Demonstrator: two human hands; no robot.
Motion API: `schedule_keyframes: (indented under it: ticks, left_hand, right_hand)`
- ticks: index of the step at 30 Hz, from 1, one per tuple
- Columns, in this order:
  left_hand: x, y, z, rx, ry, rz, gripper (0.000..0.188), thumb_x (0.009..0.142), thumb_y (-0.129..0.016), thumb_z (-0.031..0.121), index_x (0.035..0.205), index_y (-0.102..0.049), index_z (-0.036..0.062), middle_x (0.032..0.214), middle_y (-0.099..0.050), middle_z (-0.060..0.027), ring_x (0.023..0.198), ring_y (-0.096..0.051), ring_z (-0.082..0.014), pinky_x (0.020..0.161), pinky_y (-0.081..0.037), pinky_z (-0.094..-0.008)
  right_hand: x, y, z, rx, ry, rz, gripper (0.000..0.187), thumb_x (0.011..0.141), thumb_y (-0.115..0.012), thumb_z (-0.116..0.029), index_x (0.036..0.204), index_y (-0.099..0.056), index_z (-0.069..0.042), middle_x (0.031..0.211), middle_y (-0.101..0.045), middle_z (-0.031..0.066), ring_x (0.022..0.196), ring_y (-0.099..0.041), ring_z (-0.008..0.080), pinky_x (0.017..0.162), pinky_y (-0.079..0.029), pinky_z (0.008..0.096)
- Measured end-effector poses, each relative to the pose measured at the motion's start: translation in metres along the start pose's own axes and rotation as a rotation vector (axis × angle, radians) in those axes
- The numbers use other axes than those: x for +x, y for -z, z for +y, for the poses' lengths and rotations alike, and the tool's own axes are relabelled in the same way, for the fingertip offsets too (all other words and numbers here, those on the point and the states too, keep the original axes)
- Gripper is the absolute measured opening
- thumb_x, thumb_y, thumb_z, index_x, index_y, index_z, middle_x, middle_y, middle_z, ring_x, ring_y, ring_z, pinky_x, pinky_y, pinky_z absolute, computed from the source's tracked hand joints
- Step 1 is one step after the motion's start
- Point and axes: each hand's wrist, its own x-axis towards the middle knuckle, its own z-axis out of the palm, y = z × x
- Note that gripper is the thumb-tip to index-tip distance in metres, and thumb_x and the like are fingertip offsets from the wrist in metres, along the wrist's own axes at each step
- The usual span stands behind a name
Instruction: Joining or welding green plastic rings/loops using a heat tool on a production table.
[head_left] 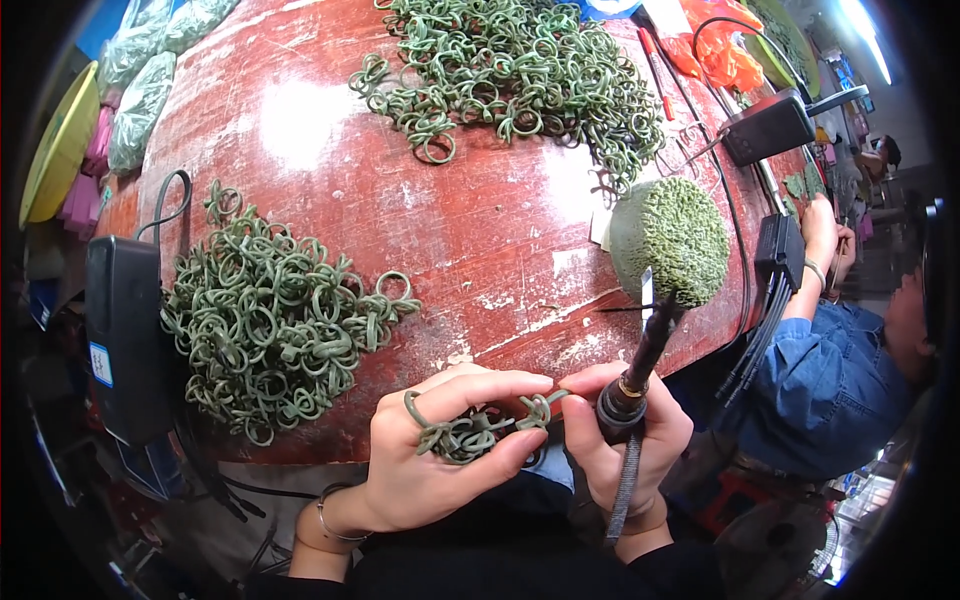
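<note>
Several green wax-like rings (465, 437) lie in my left hand (435, 445), which is closed around them, with one ring round a finger. Its fingertips and thumb pinch one green ring (536, 411) at the near table edge. My right hand (630, 440) touches that same ring with thumb and forefinger. It also grips a black soldering iron (650, 350), whose thin tip points up and away, in front of a round, rough-topped green block (685, 240). A ribbed grey cord hangs from the iron's handle.
Piles of green rings lie at the left (285, 330) and far middle (510, 70) of the worn red table (480, 240). A black box (125, 340) stands at the left edge. At right are another black box (768, 128), cables and a co-worker in a blue shirt (815, 390).
</note>
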Motion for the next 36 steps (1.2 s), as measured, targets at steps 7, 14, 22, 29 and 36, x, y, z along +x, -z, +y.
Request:
schedule_keyframes:
  ticks: [7,14,22,29,36]
  left_hand:
    - [0.003,-0.006,0.000,-0.026,0.011,-0.016,0.027,0.066,-0.067,-0.001,0.091,-0.059,-0.0048,0.085,-0.061,-0.0133,0.078,-0.059,-0.0168,0.069,-0.046,-0.0264]
    - [0.002,-0.008,-0.007,-0.048,-0.008,-0.005,0.028,0.066,-0.067,-0.002,0.092,-0.058,-0.0049,0.084,-0.061,-0.0134,0.078,-0.059,-0.0170,0.070,-0.045,-0.0266]
    - [0.002,-0.004,-0.002,-0.193,0.153,0.007,0.027,0.067,-0.063,-0.001,0.093,-0.058,-0.0061,0.080,-0.060,-0.0128,0.070,-0.057,-0.0145,0.060,-0.047,-0.0236]
    - [-0.003,0.009,-0.004,-0.307,0.210,-0.074,0.025,0.076,-0.061,0.008,0.099,-0.059,-0.0009,0.088,-0.060,-0.0081,0.078,-0.056,-0.0106,0.068,-0.044,-0.0228]
    - [-0.007,0.005,-0.001,-0.473,0.330,-0.099,0.026,0.082,-0.056,0.014,0.103,-0.056,-0.0028,0.086,-0.061,-0.0071,0.072,-0.056,-0.0086,0.058,-0.047,-0.0199]
  right_hand:
    - [-0.001,0.000,0.004,-0.126,0.031,0.039,0.024,0.067,-0.068,-0.002,0.086,-0.055,0.002,0.073,-0.060,0.0099,0.062,-0.059,0.0136,0.055,-0.045,0.0231]
    - [-0.001,-0.002,0.006,-0.062,-0.001,0.062,0.022,0.068,-0.066,0.000,0.086,-0.054,0.002,0.072,-0.060,0.0091,0.060,-0.059,0.0134,0.056,-0.046,0.0230]
    - [-0.009,0.006,-0.001,0.180,-0.213,0.128,0.016,0.072,-0.064,-0.001,0.086,-0.059,0.005,0.071,-0.061,0.0068,0.060,-0.057,0.0089,0.055,-0.045,0.0207]
    - [0.003,0.047,-0.024,0.576,-0.715,-0.197,0.028,0.071,-0.055,-0.002,0.094,-0.055,0.013,0.049,-0.053,0.0097,0.036,-0.043,0.0071,0.036,-0.031,0.0179]
    - [0.004,0.014,0.000,0.172,-0.422,0.130,0.027,0.079,-0.048,-0.011,0.093,-0.053,0.013,0.052,-0.054,0.0154,0.029,-0.037,0.0076,0.030,-0.025,0.0155]
